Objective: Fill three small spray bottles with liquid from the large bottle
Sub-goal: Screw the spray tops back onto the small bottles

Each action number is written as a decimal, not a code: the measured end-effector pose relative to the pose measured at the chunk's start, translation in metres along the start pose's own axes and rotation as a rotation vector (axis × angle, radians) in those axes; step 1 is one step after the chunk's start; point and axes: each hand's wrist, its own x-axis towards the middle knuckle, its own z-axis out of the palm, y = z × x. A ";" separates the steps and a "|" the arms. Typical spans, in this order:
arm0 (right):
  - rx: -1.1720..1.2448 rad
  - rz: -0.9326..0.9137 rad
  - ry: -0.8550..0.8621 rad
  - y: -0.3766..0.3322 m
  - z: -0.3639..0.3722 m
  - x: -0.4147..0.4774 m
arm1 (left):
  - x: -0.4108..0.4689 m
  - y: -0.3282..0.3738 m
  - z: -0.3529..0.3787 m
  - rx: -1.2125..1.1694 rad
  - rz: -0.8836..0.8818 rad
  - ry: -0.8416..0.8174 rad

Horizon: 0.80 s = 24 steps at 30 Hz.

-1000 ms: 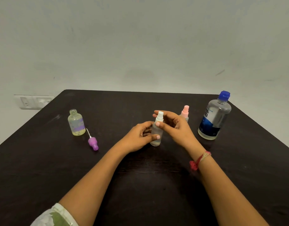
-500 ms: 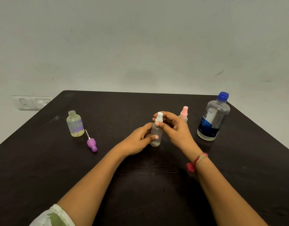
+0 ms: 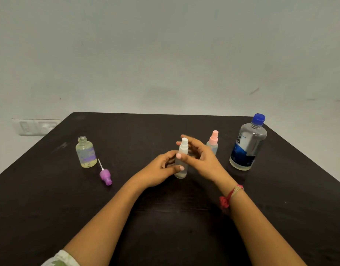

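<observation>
**A:** What fills most of the view?

**B:** A dark matte table [image 3: 50,208] against a pale wall. At the far right stands the large clear plastic bottle with a blue cap and blue label [image 3: 248,144], upright, capped, and well apart from the hands.

**A:** And the hands?

**B:** The left hand [image 3: 161,169] wraps the small frosted spray bottle with a white head [image 3: 181,174], thumb across its front. The bottle stands upright at mid-table. The right hand [image 3: 201,160] reaches around the white head, thumb in front and fingers behind. It is blurred, so I cannot tell whether it pinches or merely touches.

**A:** What else is nearby?

**B:** Far left, a small yellowish bottle with a purple label [image 3: 86,153] stands open. Just beside it lies a purple spray head with a thin white tube [image 3: 105,176]. A small pink-headed spray bottle [image 3: 213,141] stands just behind the right hand, which covers its lower part.

**A:** Anything cut off?

**B:** The table's edge hides part of a white switch plate [image 3: 35,127], and a patterned sleeve [image 3: 59,259] runs off the bottom. Liquid levels in the small bottles are hard to read.
</observation>
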 end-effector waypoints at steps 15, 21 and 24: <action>-0.125 -0.061 0.221 0.009 0.019 -0.001 | -0.001 -0.002 0.014 0.217 0.029 0.151; -0.176 -0.084 0.268 0.010 0.024 -0.003 | -0.002 -0.001 0.015 0.221 0.032 0.181; -0.192 -0.082 0.247 0.010 0.023 -0.003 | -0.002 -0.003 0.014 0.230 0.037 0.198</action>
